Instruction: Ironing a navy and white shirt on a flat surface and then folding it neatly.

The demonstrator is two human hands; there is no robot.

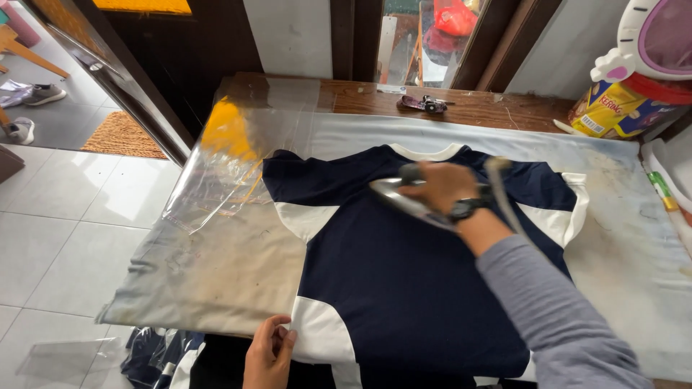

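A navy shirt (404,288) with white panels lies flat on a stained grey-white ironing cloth (223,266) over the table. My right hand (443,186), with a black wristwatch and a grey sleeve, grips the handle of a silver clothes iron (395,196) resting on the shirt's upper chest, just below the white collar. The iron's cord (504,194) loops past my wrist. My left hand (269,354) pinches the shirt's lower left white corner at the table's near edge.
Clear plastic bags (238,158) with a yellow patch lie at the table's far left. A small dark object (424,104) sits on the bare wood at the back. A yellow packet (613,112) and a white-pink container (659,39) stand far right. More bagged clothes (155,353) hang below the near edge.
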